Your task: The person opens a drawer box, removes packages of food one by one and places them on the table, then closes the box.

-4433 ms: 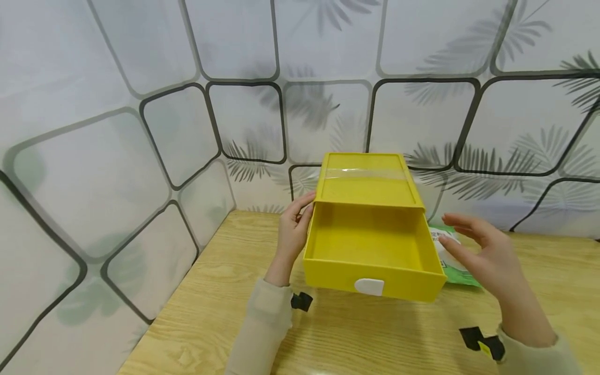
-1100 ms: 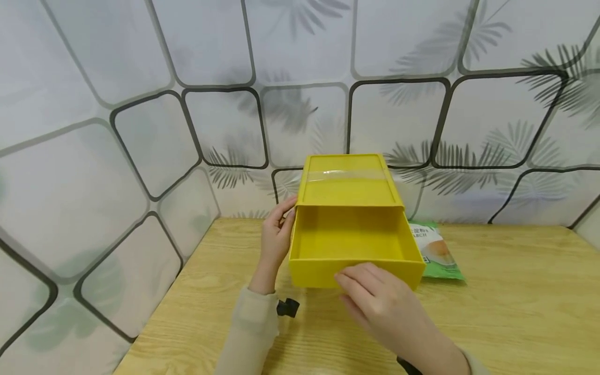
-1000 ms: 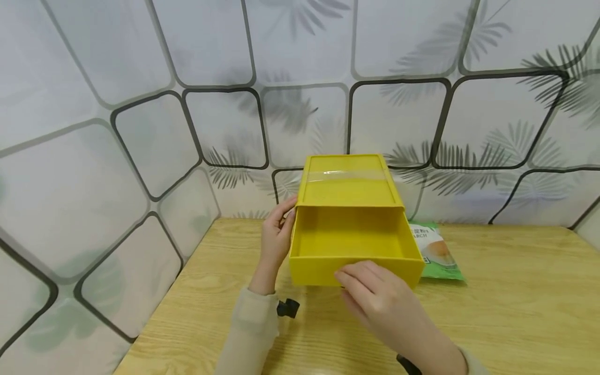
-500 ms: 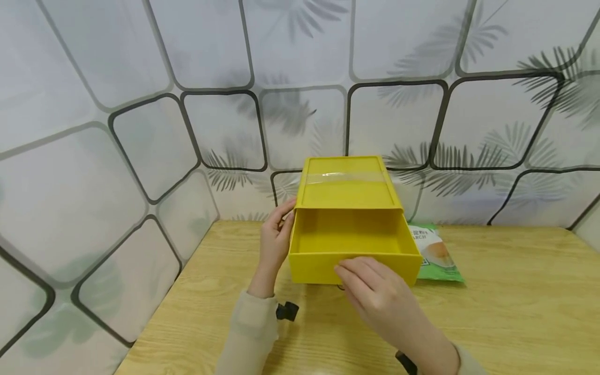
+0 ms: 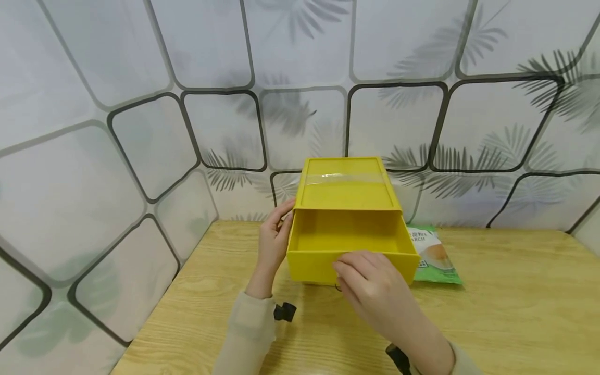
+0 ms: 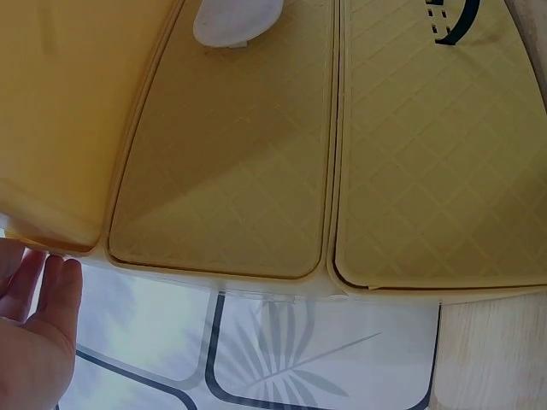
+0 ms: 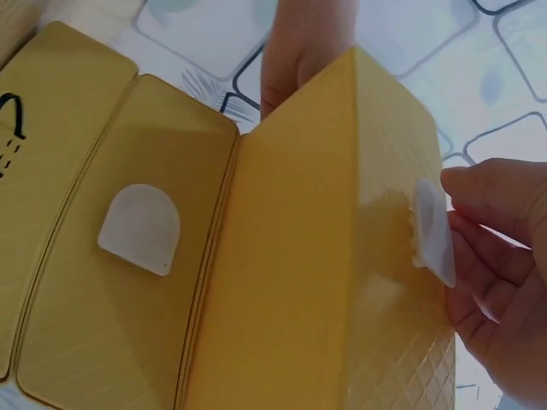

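Yellow drawer cabinet [image 5: 349,197] sits between my two hands, with a wall covering [image 5: 304,125] of rounded outlines and fern-like leaves out past my fingertips. Wood-grain table [image 5: 201,291] spreads beneath my fingers and carries the cabinet, which has three drawers one above another. Its top drawer [image 5: 311,266] juts toward me, its yellow floor showing between my left and right fingers. Cream sleeves [image 5: 246,328] lie behind my fingers, on my forearms. My left hand [image 5: 273,244] rests against the cabinet's left side, fingers loosely extended and wrapped round nothing. My right hand [image 5: 375,291] is at the drawer's front, thumb and fingertips pinching its white pull [image 7: 436,231]. Beyond my right fingers, just beside the cabinet and partly hidden by it, lies a green-and-white packet [image 5: 433,258] lettered "ARCH". Clear tape [image 5: 347,178] crosses the cabinet's top, farther back than my right fingers. Below those fingers, the middle drawer has a matching tab [image 7: 141,229]. Lower again is a black curved piece [image 6: 467,20]; printed or attached, I cannot tell.
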The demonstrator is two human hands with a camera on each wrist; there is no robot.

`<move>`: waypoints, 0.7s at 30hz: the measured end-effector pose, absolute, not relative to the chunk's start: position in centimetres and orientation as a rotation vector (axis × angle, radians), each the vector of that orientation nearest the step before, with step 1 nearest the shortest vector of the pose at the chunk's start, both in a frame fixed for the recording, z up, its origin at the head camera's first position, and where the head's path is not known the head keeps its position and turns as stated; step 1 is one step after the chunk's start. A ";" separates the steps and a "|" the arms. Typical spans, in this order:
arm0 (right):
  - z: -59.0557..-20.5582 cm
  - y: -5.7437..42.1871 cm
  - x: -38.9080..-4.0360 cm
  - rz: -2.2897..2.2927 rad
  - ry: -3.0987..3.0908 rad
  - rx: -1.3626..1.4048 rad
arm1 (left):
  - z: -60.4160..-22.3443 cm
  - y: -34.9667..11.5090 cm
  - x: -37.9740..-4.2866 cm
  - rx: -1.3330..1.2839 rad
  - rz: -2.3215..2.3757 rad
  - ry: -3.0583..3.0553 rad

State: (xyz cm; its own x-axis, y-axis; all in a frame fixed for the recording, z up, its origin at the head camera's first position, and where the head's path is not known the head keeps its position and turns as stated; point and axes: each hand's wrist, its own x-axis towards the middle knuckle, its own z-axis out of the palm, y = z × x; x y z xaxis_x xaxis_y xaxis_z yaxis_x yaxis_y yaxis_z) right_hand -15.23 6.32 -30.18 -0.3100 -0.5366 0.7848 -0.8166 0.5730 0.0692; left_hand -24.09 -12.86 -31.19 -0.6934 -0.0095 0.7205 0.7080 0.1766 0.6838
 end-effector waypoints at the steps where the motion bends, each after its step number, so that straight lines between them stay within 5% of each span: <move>1: -30.1 6.3 -15.2 0.442 -2.021 1.079 | -31.2 -12.9 -24.1 -0.662 -1.570 -1.867; 21: -31.1 6.2 -17.4 0.450 -1.887 1.039 | -31.0 -12.9 -24.0 -0.668 -1.558 -1.867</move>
